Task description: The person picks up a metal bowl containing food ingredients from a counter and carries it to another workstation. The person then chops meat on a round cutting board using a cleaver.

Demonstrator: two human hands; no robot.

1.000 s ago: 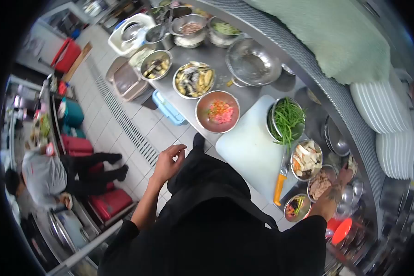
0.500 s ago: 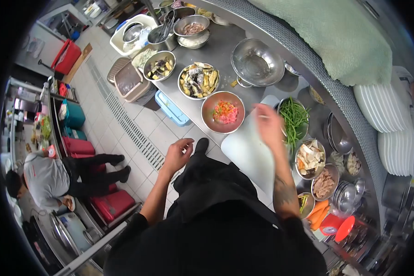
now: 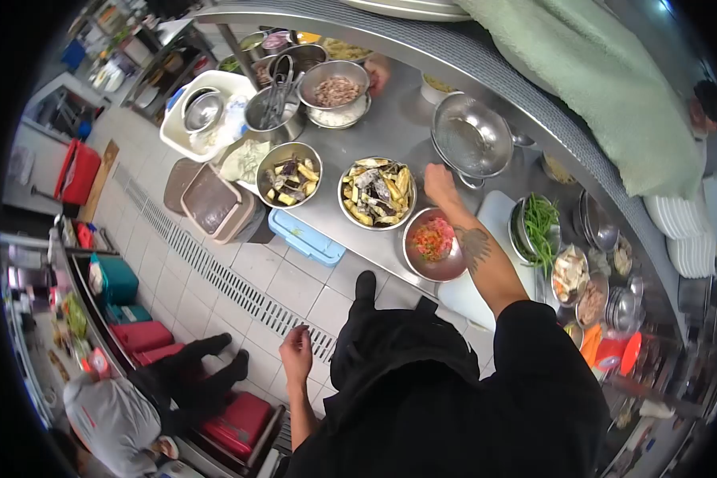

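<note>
My right hand [image 3: 440, 185] is over the steel counter, fingers curled together, between a bowl of fried eggplant pieces [image 3: 377, 193] and a large steel pan [image 3: 472, 135]. Whatever its fingers may hold is hidden. Its forearm passes over the edge of a steel bowl of chopped red and pink food [image 3: 432, 243]. My left hand [image 3: 296, 354] hangs above the tiled floor, fingers loosely bent, with nothing seen in it.
Green beans [image 3: 540, 231], a white cutting board [image 3: 498, 213] and food bowls are on the right. A second eggplant bowl [image 3: 289, 175] and a white tub [image 3: 207, 115] stand left. Another person's hand [image 3: 377, 73] shows behind the counter; a co-worker [image 3: 115, 418] is lower left.
My right hand has moved from the right-hand bowls, across the cutting board, to beside the eggplant bowl. The view has shifted left. My left hand stays low over the floor.
</note>
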